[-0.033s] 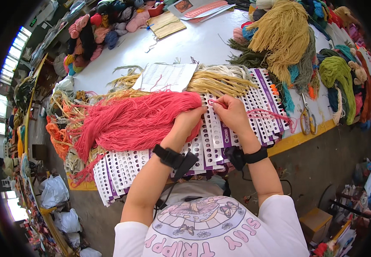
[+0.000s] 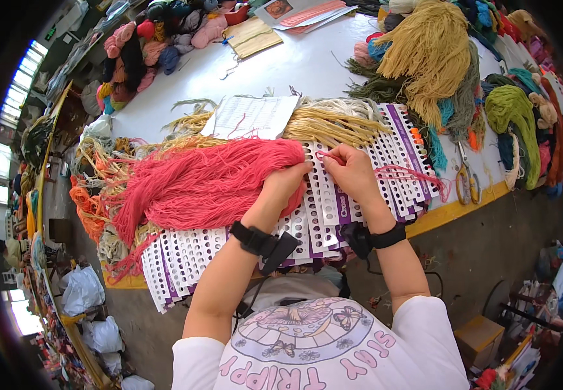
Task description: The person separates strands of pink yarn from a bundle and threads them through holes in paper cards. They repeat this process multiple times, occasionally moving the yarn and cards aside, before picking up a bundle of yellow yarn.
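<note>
A thick bundle of coral-pink thread (image 2: 197,185) lies across a row of overlapping white and purple punched cards (image 2: 323,208). At the bundle's right end is my left hand (image 2: 286,183), its fingers closed at the edge of a card; what is between the fingertips is hidden. Just to its right, my right hand (image 2: 353,170) pinches a pink thread, with a small loop (image 2: 321,155) showing at a card's hole. More pink strands (image 2: 408,174) trail over the cards beyond that hand.
A printed sheet (image 2: 252,116) rests on cream and beige threads (image 2: 333,125) behind the cards. Scissors (image 2: 467,179) lie at the right by the table's yellow edge (image 2: 463,210). Tan yarn (image 2: 428,55) and green yarn (image 2: 515,114) are heaped at the far right.
My left hand has shifted very slightly to the left. The right hand and the pink thread look the same.
</note>
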Demonstrator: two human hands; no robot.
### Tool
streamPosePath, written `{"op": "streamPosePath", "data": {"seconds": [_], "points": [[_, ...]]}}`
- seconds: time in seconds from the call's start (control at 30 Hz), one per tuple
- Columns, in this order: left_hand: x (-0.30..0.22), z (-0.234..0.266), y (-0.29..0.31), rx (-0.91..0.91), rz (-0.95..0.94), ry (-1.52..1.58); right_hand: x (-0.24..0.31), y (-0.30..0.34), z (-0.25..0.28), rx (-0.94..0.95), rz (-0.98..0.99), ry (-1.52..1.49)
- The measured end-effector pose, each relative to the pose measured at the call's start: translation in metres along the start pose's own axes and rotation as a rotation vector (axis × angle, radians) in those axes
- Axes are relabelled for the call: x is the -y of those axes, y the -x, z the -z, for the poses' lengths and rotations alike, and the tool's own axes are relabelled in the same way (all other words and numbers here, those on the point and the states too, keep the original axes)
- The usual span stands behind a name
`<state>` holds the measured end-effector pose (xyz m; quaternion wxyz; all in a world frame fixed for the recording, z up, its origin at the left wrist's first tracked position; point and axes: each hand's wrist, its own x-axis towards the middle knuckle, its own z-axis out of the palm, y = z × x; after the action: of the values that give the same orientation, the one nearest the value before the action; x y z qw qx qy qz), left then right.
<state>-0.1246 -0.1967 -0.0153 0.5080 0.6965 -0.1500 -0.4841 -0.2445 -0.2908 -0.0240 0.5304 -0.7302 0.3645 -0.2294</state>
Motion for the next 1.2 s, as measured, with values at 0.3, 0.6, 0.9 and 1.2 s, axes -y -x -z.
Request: {"op": "streamPosePath", "data": {"seconds": [0.3,0.6,0.9,1.2], "points": [[-0.004,0.010,-0.003,0.234,0.225,0.305,0.008,0.004,0.002,-0.013,0.176,0.071],[0.003,0.005,-0.010,0.074,0.000,0.048,-0.002,0.004,0.000,0.001,0.121,0.023],[-0.006,0.016,0.007,0.290,-0.133,-0.089,0.013,0.007,-0.008,-0.044,0.112,0.183],[-0.055,0.172,0.001,-0.176,-0.119,0.525,0.003,0.009,-0.014,-0.152,0.103,0.320]]}}
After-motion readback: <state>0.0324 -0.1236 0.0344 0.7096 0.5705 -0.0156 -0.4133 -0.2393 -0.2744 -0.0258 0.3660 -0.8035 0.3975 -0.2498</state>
